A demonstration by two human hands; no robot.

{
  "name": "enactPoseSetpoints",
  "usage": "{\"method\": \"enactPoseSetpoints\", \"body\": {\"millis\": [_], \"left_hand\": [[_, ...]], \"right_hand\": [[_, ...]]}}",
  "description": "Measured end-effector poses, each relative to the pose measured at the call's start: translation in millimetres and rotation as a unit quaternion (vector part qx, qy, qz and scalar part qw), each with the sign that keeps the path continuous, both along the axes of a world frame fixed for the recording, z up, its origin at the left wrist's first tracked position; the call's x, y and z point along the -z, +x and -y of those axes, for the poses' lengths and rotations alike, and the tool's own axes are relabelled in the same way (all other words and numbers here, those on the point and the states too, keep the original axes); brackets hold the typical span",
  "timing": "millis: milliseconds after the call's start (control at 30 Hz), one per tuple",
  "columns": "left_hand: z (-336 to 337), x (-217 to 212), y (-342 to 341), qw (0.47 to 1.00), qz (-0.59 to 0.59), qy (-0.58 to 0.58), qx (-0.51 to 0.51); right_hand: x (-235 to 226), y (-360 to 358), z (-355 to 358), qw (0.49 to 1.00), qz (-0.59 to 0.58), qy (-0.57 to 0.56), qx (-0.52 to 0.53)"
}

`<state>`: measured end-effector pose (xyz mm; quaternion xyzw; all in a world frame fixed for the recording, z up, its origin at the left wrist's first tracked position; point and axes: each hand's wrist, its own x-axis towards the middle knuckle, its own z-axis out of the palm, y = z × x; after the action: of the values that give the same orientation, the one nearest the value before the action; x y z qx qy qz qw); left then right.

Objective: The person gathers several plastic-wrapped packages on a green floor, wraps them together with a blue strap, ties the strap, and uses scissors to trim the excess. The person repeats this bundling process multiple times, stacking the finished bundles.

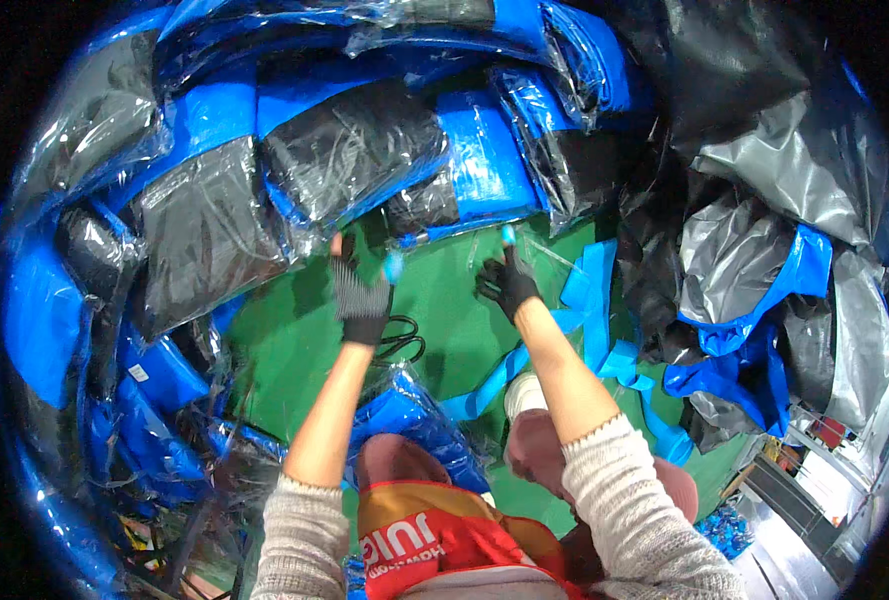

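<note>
Both my hands are gloved and held over a green floor (284,350). My left hand (362,298), in a grey striped glove with a blue-covered thumb tip, has its fingers apart and nothing visible between them. My right hand (510,284), in a dark glove, has one blue-tipped digit stretched out and the others loosely bent; I see nothing in it. Beside my left wrist are the black handles of what look like scissors (402,345), partly hidden. Just beyond the hands lie folded blue and black sheets in clear plastic, including a blue pack (484,160) and a dark pack (354,150).
Blue strips (594,300) lie on the floor to the right. Wrapped packs (209,235) are heaped at the left and far side. Loose black and silver sheeting (729,260) piles up at the right. Another wrapped blue pack (414,420) lies by my knee.
</note>
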<state>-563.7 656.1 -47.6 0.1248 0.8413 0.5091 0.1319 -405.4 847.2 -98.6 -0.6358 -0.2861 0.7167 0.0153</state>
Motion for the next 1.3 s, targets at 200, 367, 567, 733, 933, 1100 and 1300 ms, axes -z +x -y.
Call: {"method": "enactPoseSetpoints", "body": {"millis": [200,367,567,733,933,1100,1300], "left_hand": [[-81.0,-25.2,-46.0,0.726,0.356,0.496,-0.317],[14.0,-47.2,16.1,0.854,0.306,0.397,-0.135],[109.3,28.1,116.8,0.823,0.486,0.208,-0.207],[141.7,26.8,101.8,0.778,0.565,0.223,-0.161],[112.1,-45.2,-23.3,0.863,0.410,0.293,-0.039],[28.9,-6.2,-30.3,0.882,0.148,-0.249,0.372],[8.9,8.4,-39.8,0.912,0.184,-0.214,0.296]], "right_hand": [[15.6,-87.0,-8.7,0.976,-0.028,0.124,0.177],[-65.9,13.9,59.3,0.933,0.014,0.306,0.190],[-194.3,139.2,72.2,0.803,0.220,0.550,-0.061],[-233.2,106.8,30.7,0.777,-0.127,0.570,-0.233],[-128.4,86.4,48.2,0.576,-0.022,0.624,-0.527],[-71.8,112.7,71.9,0.791,-0.168,0.498,-0.313],[-18.2,67.1,81.4,0.965,0.012,0.258,-0.039]]}}
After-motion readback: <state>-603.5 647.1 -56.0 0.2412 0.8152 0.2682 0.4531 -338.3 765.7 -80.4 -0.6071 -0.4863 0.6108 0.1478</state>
